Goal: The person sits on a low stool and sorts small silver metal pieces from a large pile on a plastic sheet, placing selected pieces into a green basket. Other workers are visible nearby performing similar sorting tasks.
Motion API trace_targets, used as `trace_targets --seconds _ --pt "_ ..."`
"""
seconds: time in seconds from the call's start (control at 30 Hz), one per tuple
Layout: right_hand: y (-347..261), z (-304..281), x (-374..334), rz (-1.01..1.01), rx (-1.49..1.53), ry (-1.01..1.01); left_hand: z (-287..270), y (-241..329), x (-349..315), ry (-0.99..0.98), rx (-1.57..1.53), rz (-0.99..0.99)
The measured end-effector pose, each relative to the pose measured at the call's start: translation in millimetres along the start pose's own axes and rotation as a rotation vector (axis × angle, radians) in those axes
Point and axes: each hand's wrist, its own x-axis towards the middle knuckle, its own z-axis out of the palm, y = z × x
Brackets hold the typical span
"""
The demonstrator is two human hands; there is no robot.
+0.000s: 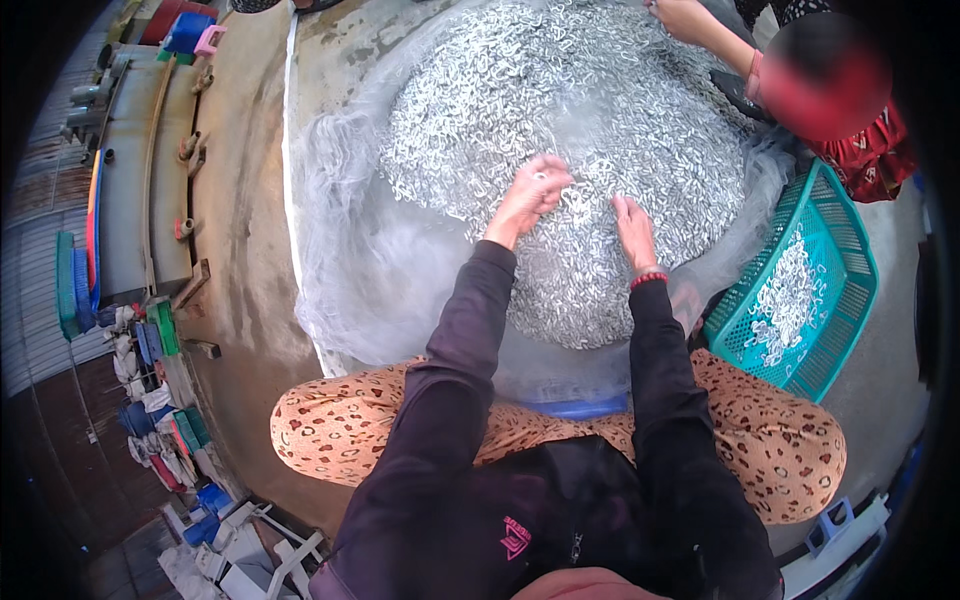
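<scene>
Left hand (pixel 538 195) — fingers curled, whether pinching anything I cannot tell — is over the silvery pile (pixel 500 100), which spreads between and beyond both hands; right hand (pixel 634 230), its pinch equally unclear, is nearer the basket (pixel 842 235).

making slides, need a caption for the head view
Left hand and right hand at a heap of small silvery pieces on pale netting, beside a green basket holding more.

Glossy silvery pile (pixel 480 110), gauzy netting (pixel 345 205), plastic basket (pixel 842 215)
</scene>
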Motion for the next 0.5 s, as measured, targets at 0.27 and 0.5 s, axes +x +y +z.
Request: trace_targets --seconds 0.27,0.5 --pt "-18.5 23.7 -23.5 -0.18 -0.412 -0.06 -7.8 -70.2 30.2 0.098 1.654 0.367" --pt "-19.0 13.9 -18.7 -0.011 -0.282 -0.129 5.9 -37.8 -4.7 0.172 1.257 0.231"
